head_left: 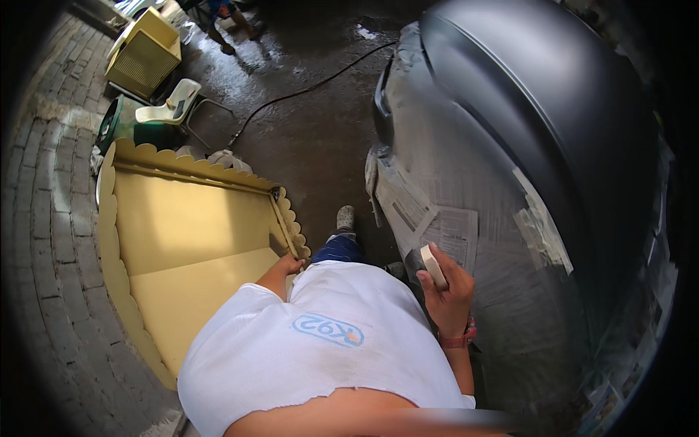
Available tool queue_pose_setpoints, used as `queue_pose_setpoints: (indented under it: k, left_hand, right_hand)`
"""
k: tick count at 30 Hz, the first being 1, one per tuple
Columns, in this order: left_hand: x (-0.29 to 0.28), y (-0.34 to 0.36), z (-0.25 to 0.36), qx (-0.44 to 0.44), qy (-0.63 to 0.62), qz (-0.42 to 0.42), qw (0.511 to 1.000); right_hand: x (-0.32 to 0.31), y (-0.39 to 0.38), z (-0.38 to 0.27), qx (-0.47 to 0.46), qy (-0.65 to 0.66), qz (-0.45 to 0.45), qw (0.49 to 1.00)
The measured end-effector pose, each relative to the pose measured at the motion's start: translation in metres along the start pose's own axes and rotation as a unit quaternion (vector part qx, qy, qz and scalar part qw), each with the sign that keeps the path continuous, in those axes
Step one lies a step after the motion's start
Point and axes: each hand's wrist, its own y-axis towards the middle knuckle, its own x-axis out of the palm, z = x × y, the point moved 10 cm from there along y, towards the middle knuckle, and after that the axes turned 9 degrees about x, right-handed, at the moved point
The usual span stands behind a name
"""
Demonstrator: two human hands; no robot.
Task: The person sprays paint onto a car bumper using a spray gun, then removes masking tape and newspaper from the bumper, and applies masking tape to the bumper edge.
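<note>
My right hand (449, 293), with a red band at its wrist, grips a small cream block with a dark grey face, like a sanding block (434, 267). It is held upright between thumb and fingers, beside the masked side of a car. At my left side, my left hand (293, 264) hangs with fingers curled; whether anything is inside them is hidden. Close to that hand is the scalloped rim of a large yellow panelled piece (196, 226). Dull dark grey covers the car body (539, 65) on the right. Newspaper (455, 231), cloudy sheeting and tape (542, 229) cover its side.
A black hose (306, 89) crosses the wet dark floor ahead. Far left stand a white chair (172, 104), a green bin (116, 122) and a yellow slatted cabinet (149, 54). A brick wall (51, 211) runs along the left. Another person's legs (229, 29) show at the far end.
</note>
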Motion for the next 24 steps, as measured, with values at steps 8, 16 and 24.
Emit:
queue_pose_setpoints:
  k: [8,16,24]
  left_hand:
    - [-0.045,0.047,-0.039,-0.013,-0.153,0.095,0.984]
    - [-0.217,0.148,-0.057,0.049,-0.377,0.162,0.911]
    - [-0.326,0.168,-0.16,-0.033,-0.453,0.18,0.873]
  right_hand:
    - [0.121,0.098,-0.051,-0.038,-0.025,-0.098,0.994]
    - [0.292,0.247,-0.153,-0.096,-0.052,-0.192,0.975]
    - [0.386,0.345,-0.187,-0.138,-0.055,-0.19,0.971]
